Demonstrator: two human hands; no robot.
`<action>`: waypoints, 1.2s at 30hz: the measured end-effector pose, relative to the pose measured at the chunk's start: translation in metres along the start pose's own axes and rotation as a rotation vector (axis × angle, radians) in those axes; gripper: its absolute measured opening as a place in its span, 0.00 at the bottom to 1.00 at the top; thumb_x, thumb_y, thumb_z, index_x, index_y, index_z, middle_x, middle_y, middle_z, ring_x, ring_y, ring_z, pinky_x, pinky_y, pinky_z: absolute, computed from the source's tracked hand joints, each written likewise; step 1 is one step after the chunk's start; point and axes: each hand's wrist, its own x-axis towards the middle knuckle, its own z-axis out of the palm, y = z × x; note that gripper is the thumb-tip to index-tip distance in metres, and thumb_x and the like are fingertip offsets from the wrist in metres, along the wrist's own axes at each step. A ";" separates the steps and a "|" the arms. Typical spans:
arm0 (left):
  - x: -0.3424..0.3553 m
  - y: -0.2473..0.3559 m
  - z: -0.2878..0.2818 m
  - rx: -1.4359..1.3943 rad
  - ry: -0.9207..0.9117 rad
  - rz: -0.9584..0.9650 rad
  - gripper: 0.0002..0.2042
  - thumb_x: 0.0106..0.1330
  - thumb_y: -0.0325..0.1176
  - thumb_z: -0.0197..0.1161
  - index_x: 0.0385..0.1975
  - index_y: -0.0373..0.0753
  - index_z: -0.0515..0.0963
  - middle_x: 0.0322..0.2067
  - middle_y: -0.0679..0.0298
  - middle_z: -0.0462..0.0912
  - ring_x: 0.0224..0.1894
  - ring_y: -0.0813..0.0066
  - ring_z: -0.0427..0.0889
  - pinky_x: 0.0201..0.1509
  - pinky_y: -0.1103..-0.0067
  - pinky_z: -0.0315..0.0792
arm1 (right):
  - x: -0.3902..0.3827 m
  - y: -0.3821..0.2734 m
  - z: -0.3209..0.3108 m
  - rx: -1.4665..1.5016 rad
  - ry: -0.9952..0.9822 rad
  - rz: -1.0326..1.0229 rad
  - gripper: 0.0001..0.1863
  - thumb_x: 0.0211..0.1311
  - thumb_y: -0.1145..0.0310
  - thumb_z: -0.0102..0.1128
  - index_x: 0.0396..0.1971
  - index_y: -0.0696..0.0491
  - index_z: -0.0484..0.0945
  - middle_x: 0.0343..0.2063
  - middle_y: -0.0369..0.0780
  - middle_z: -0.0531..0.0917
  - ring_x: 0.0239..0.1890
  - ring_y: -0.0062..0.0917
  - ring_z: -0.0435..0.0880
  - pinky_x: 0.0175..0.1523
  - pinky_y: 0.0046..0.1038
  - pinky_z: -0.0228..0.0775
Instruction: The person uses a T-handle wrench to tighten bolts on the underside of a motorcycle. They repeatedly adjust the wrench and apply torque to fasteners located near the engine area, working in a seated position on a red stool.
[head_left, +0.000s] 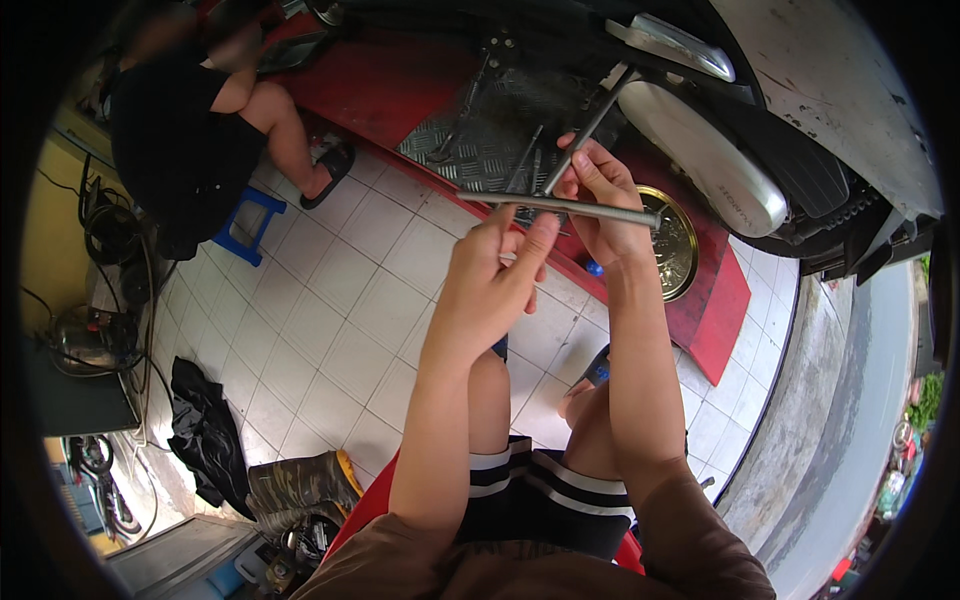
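My left hand (495, 280) has its thumb and index finger closed at a long grey metal bolt (600, 210), which lies crosswise with its head over my right palm. My right hand (605, 200) grips a darker rod (612, 98) that angles up toward the motorbike. Just beyond my hands are a brass-coloured round tray (677, 275) and metal tools (535, 150) on the red platform (725, 340).
A motorbike (720, 150) fills the upper right. At upper left another person (170, 140) sits beside a blue stool (245, 225). Hoses and equipment (105, 330), black fabric (200, 430) and camouflage boots (300, 485) lie leftward on the tiled floor (330, 280).
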 end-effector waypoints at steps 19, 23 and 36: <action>0.006 -0.008 0.006 -0.298 0.095 -0.196 0.21 0.67 0.46 0.61 0.28 0.29 0.79 0.12 0.65 0.71 0.14 0.83 0.71 0.17 0.85 0.61 | 0.005 0.009 0.002 -0.047 -0.006 0.030 0.10 0.68 0.70 0.55 0.42 0.61 0.75 0.22 0.33 0.74 0.24 0.15 0.69 0.31 0.19 0.61; 0.020 -0.037 0.004 0.063 0.376 0.352 0.16 0.57 0.28 0.69 0.43 0.30 0.76 0.21 0.65 0.71 0.19 0.82 0.70 0.21 0.85 0.65 | 0.005 0.000 0.001 -0.040 -0.042 0.006 0.10 0.69 0.69 0.54 0.42 0.60 0.75 0.20 0.32 0.74 0.22 0.16 0.66 0.29 0.19 0.58; 0.039 -0.039 0.007 0.171 0.481 0.701 0.33 0.44 0.09 0.58 0.57 0.35 0.74 0.25 0.69 0.65 0.19 0.85 0.55 0.22 0.87 0.54 | -0.002 0.009 0.022 -0.093 -0.113 0.170 0.12 0.68 0.66 0.56 0.42 0.60 0.76 0.20 0.32 0.74 0.21 0.13 0.65 0.28 0.17 0.59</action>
